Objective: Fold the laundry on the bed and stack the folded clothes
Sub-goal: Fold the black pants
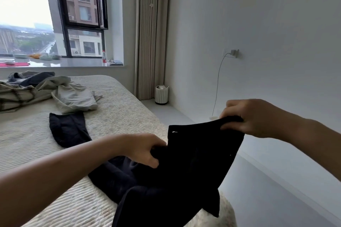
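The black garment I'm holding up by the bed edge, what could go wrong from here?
1. The black fabric garment is held at the ribbed beige bed's corner; if the right hand loses its grip, that side may slide to the floor.
2. The left hand pinches bunched cloth, so the fold may come out uneven.
3. The loose pile of pale and checked clothes leaves limited room for stacking.
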